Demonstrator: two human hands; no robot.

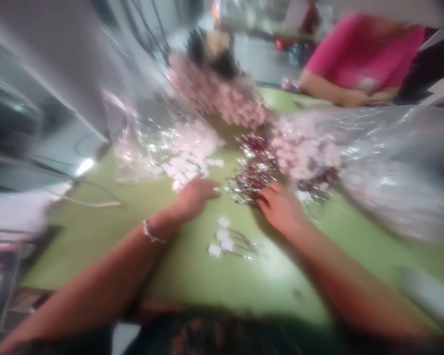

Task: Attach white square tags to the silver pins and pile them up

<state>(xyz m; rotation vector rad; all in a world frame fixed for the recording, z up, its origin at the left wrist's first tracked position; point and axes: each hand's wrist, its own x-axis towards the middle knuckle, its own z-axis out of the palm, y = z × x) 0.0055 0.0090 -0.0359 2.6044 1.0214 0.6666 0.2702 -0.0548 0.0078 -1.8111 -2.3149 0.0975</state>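
My left hand [194,197], with a bracelet at the wrist, lies at the near edge of a heap of small white pieces [187,167]. Its fingers point right and come together; a small white piece [217,189] shows at the fingertips, though blurred. My right hand [281,207] reaches into a pile of thin red and silver wire-like parts [253,175], fingers curled closed at its near edge. What they pinch is hidden. Between my forearms, several white square pieces with thin leads [227,244] lie in a loose row on the green table [192,281].
Clear plastic bags stand left [133,143] and right [392,172]. Bundled pale pink pieces [225,98] lie behind, with more pink pieces [303,148] spilling from the right bag. Across the table sits a person in a pink top [370,54], hands together. A blurred pale object [429,296] is at right.
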